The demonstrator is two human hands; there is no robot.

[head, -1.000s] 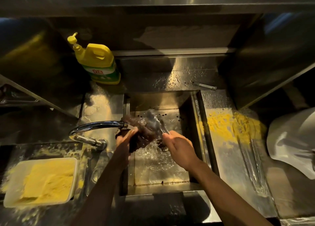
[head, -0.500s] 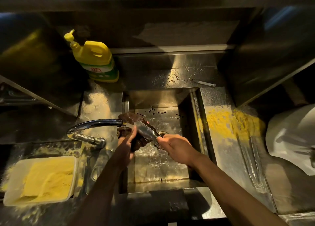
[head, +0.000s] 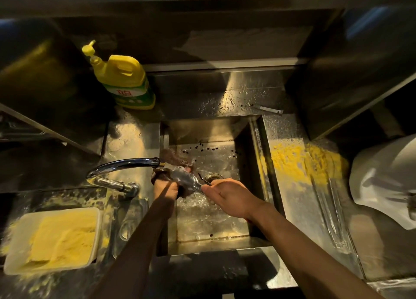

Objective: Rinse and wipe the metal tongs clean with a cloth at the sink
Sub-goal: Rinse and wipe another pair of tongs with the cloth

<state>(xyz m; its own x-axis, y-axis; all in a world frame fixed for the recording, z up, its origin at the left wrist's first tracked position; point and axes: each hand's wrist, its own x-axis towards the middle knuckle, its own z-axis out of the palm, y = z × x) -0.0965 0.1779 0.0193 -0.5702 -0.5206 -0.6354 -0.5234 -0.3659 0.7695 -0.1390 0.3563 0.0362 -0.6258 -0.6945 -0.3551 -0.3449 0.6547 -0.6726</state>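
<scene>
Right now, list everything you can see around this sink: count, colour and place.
tongs: one, silver, over the sink
cloth: one, dark brown, bunched against the tongs
sink: one, steel, centre, wet
tap: one, chrome, left of sink
detergent bottle: one, yellow, back left
tray: one, white with yellow contents, front left
spill: one patch, yellow, right drainboard
left hand: grips the cloth
right hand: holds the tongs' near end

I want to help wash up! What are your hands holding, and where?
The right hand holds the metal tongs by the end nearest it; the left hand grips the dark cloth bunched around them.
</scene>
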